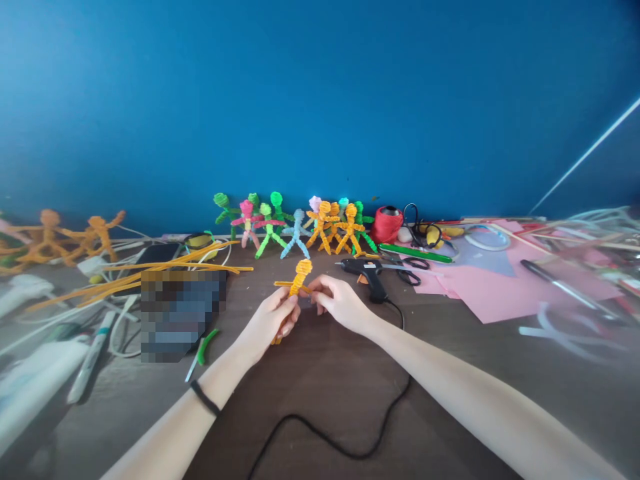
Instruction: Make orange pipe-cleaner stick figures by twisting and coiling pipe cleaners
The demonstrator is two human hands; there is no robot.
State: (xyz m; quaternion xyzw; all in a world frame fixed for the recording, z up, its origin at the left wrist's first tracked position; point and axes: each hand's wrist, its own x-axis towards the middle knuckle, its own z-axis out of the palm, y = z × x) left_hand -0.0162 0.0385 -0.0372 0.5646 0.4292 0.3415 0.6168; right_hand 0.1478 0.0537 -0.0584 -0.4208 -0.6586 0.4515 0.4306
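An orange pipe-cleaner figure [301, 275] with a coiled round head is held upright over the brown table [320, 380]. My left hand [273, 321] is closed round its lower body, and the legs poke out below the fingers. My right hand [336, 301] pinches the figure's arm at the right side. A thin orange arm sticks out to the left of the body.
Several finished pipe-cleaner figures [295, 230] in green, pink, blue and orange stand along the blue wall. A black glue gun [367, 272] lies right of my hands, its cord trailing forward. Loose orange pipe cleaners [165, 270], pink paper [493, 287], scissors [407, 270] and red thread [387, 223] surround them.
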